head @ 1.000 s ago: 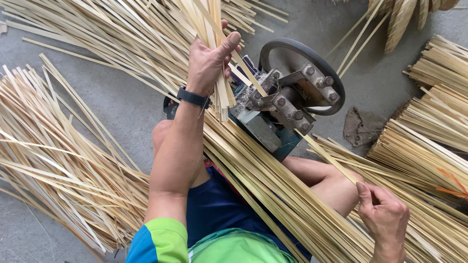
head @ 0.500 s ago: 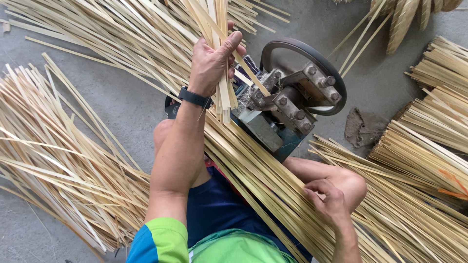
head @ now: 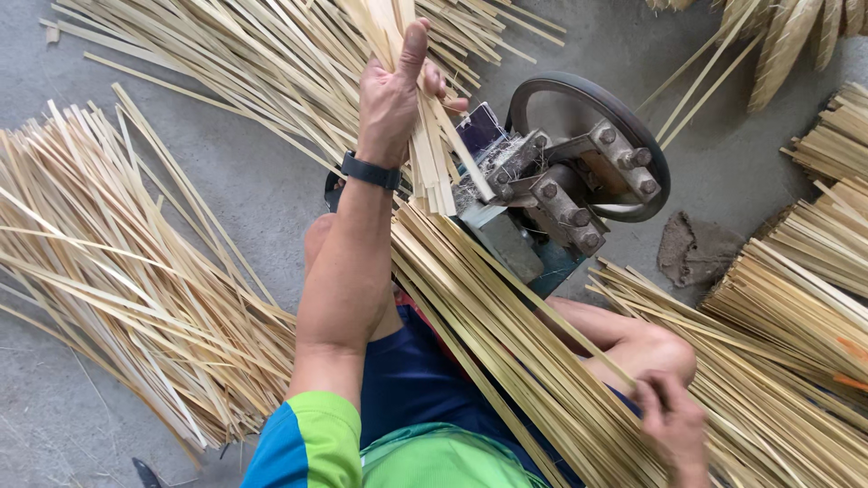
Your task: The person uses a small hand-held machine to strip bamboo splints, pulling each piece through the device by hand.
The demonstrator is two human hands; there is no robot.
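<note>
right hand (head: 671,417) drew back over strips; left hand (head: 395,90) grips bundle (head: 425,154).

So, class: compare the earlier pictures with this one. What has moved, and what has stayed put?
The right hand has moved in from the far right to the strips beside the knee. The left hand keeps its grip on the bundle of bamboo strips by the machine, which has not shifted, nor have the piles on the floor.

Pale yellow bamboo strips (head: 506,334), black wristband (head: 371,171), green-and-blue sleeve (head: 307,443), grey floor (head: 244,172).
</note>
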